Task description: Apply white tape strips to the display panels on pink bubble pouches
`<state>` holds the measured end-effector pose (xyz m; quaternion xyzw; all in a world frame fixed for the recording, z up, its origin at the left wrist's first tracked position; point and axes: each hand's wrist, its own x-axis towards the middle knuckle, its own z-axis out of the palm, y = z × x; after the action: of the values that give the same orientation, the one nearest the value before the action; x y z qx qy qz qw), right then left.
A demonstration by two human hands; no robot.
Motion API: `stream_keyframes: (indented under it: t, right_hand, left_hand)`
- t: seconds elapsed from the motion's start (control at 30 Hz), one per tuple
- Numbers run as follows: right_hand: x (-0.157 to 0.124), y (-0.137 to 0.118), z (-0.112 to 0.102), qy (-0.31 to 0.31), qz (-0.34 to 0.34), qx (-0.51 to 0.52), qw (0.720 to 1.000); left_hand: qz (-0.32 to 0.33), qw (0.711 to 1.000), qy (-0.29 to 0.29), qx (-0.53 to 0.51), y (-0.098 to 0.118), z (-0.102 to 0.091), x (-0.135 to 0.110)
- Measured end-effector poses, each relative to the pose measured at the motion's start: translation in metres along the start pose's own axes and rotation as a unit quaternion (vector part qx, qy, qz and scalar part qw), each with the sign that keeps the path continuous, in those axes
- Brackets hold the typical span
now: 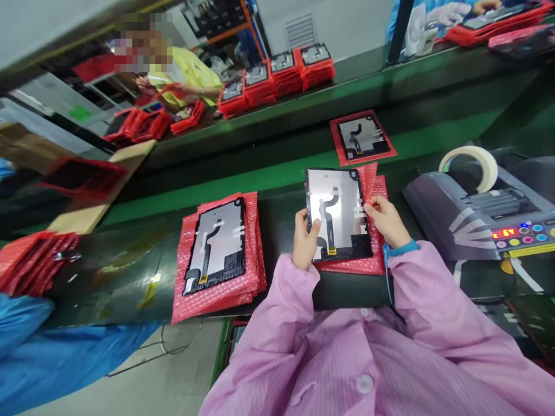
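Left grip (305,242) holds the display panel (347,199) by its left edge. Right grip (387,220) is at the opposite edge; what it grasps cannot be determined.

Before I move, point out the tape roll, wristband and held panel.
Tape roll (489,167): head view, on the ring's right side.
Wristband (402,249): head view, on its blue band.
Held panel (347,215): head view, on its silver back.

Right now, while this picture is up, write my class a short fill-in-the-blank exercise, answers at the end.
The pink-sleeved hand farther from the grey machine is the ____ one.
On the pink-sleeved person, a blue band circles the ____ wrist.
The bubble wrap beneath the held panel is ____.
A ____ of tape sits on that machine.
Missing words: left; right; red; roll.
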<state>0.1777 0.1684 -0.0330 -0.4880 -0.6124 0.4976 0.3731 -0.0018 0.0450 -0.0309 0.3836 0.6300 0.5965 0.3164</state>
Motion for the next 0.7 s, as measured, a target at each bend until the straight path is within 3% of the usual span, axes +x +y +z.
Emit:
stream_keyframes:
  t: [0.1, 0.17, 0.23, 0.37, 0.43, 0.53, 0.6, 0.67, 0.7]
  right_hand:
    - [-0.006, -0.012, 0.002, -0.03, 0.022, 0.152, 0.988]
    - [-0.01, -0.021, 0.003, -0.039, 0.012, 0.218, 0.975]
    - [-0.015, -0.029, 0.005, -0.035, -0.014, 0.24, 0.97]
    - [-0.029, -0.045, 0.01, -0.029, -0.031, 0.26, 0.965]
    - [-0.039, -0.058, 0.012, -0.06, -0.035, 0.278, 0.958]
    - [-0.041, -0.082, 0.014, -0.195, -0.068, 0.217, 0.954]
    - [-0.02, -0.096, 0.014, -0.291, -0.076, 0.144, 0.943]
    - [0.022, -0.104, 0.015, -0.288, -0.066, 0.047, 0.954]
    - [0.049, -0.105, 0.015, -0.236, -0.053, -0.019, 0.97]
  left_hand:
    - [-0.007, 0.999, -0.017, 0.039, 0.004, -0.003, 0.006]
    - [0.013, 0.993, 0.029, 0.111, 0.006, -0.006, 0.011]
    - [0.013, 0.992, 0.052, 0.118, 0.009, -0.009, 0.014]
    - [-0.097, 0.992, -0.018, -0.079, 0.032, -0.019, 0.005]
    - [-0.132, 0.983, -0.018, -0.122, 0.055, -0.033, -0.011]
    - [-0.08, 0.993, 0.07, -0.059, 0.095, -0.069, -0.043]
    - [-0.037, 0.986, 0.162, -0.006, 0.119, -0.106, -0.06]
    - [-0.032, 0.975, 0.22, 0.023, 0.132, -0.149, -0.067]
    - [-0.057, 0.972, 0.226, 0.033, 0.134, -0.171, -0.065]
